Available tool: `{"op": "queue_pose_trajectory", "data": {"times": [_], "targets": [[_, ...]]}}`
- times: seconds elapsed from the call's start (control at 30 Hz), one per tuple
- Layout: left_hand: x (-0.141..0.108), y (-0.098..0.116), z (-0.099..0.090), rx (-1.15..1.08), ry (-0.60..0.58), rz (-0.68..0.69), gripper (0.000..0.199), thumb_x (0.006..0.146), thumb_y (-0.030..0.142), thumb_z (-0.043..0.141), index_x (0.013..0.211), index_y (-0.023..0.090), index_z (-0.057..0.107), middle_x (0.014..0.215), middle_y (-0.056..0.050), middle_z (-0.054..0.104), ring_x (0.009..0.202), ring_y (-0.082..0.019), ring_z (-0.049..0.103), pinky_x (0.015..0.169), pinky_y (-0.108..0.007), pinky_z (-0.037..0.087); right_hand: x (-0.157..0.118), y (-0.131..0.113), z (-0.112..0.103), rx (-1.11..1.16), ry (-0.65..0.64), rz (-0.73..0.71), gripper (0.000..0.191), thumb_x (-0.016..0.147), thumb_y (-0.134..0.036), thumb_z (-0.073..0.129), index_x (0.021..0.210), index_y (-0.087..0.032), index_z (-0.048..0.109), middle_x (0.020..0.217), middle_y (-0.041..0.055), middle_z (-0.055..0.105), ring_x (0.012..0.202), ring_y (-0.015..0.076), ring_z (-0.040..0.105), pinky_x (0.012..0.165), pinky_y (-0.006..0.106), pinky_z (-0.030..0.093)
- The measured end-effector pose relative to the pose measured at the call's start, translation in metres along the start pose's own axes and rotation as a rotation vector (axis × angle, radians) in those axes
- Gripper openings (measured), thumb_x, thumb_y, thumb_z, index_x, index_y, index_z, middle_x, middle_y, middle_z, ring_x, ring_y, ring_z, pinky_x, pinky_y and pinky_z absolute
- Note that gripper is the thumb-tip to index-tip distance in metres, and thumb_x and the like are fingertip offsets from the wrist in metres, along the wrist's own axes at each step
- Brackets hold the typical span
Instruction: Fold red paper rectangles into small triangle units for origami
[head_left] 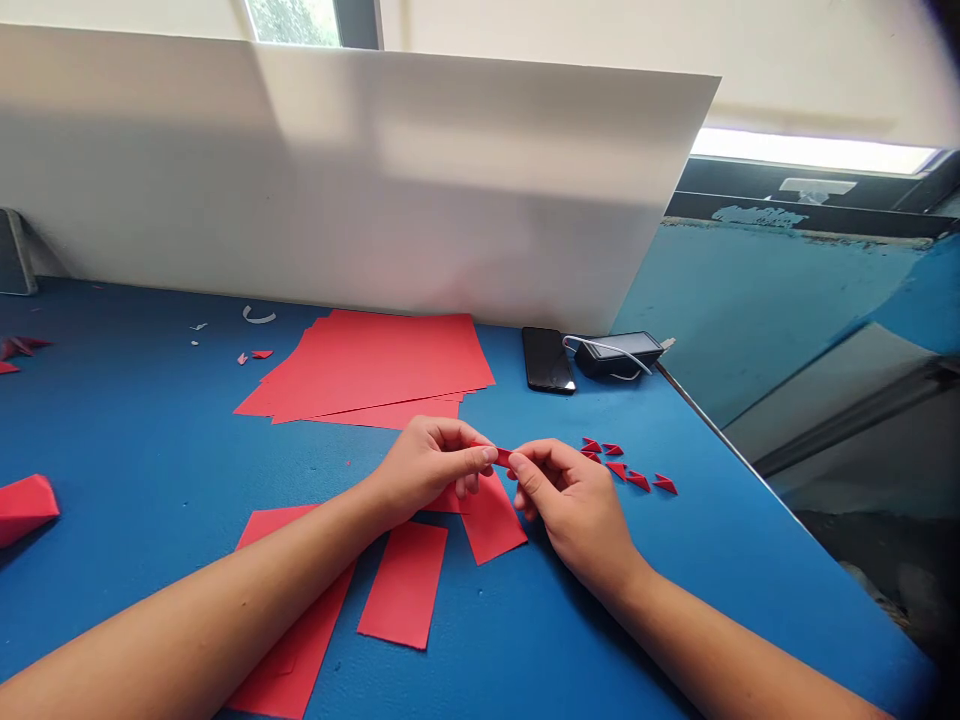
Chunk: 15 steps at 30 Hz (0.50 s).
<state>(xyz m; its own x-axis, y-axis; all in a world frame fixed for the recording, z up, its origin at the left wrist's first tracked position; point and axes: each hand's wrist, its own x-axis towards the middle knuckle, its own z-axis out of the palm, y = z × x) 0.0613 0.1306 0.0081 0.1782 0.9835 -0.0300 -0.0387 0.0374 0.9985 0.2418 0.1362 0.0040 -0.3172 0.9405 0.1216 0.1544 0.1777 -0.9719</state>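
While the left hand [431,470] and the right hand [570,510] are closed, pinching a narrow red paper strip [502,456] between their fingertips, small folded red paper triangles [637,481] lie just beside them.

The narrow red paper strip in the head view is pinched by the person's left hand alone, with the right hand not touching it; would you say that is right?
Not quite: the head view shows the narrow red paper strip pinched between both hands, with the left hand at one end and the right hand at the other.
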Motion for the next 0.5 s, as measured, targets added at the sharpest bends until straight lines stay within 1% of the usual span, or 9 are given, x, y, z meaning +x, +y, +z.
{"op": "queue_pose_trajectory", "data": {"times": [0.1, 0.27, 0.4, 0.5], "targets": [[-0.0003, 0.0008, 0.0009, 0.02, -0.005, -0.004, 0.022, 0.074, 0.032, 0.071, 0.074, 0.011, 0.065, 0.053, 0.001, 0.061, 0.045, -0.008, 0.052, 0.049, -0.021, 0.044, -0.0003, -0.0007, 0.0004, -0.017, -0.028, 0.006, 0.022, 0.087, -0.038, 0.058, 0.081, -0.017, 0.061, 0.06, -0.0009, 0.06, 0.052, 0.0118, 0.053, 0.052, 0.023, 0.044], [-0.0017, 0.0008, 0.0019, 0.151, -0.008, -0.031, 0.02, 0.074, 0.031, 0.069, 0.073, 0.011, 0.065, 0.05, 0.002, 0.055, 0.044, -0.009, 0.05, 0.045, -0.019, 0.04, -0.0011, -0.0028, 0.0007, -0.079, -0.057, -0.027, 0.019, 0.086, -0.035, 0.057, 0.081, -0.017, 0.063, 0.072, 0.0023, 0.064, 0.061, 0.014, 0.056, 0.056, 0.024, 0.044], [-0.0026, -0.0005, 0.0027, 0.168, -0.024, -0.032, 0.02, 0.073, 0.032, 0.069, 0.073, 0.012, 0.064, 0.052, 0.004, 0.051, 0.043, -0.006, 0.044, 0.041, -0.017, 0.033, -0.0012, -0.0028, 0.0002, -0.144, -0.067, -0.044, 0.018, 0.086, -0.033, 0.056, 0.076, -0.018, 0.061, 0.071, 0.0008, 0.06, 0.056, 0.0117, 0.05, 0.052, 0.023, 0.039], [-0.0028, -0.0014, 0.0042, 0.15, -0.056, -0.008, 0.022, 0.074, 0.034, 0.069, 0.076, 0.012, 0.065, 0.056, 0.003, 0.053, 0.046, -0.007, 0.045, 0.043, -0.017, 0.034, -0.0016, -0.0018, -0.0005, -0.13, -0.052, -0.072, 0.018, 0.086, -0.032, 0.054, 0.075, -0.018, 0.057, 0.07, -0.0004, 0.056, 0.058, 0.0119, 0.049, 0.053, 0.023, 0.039]]}}
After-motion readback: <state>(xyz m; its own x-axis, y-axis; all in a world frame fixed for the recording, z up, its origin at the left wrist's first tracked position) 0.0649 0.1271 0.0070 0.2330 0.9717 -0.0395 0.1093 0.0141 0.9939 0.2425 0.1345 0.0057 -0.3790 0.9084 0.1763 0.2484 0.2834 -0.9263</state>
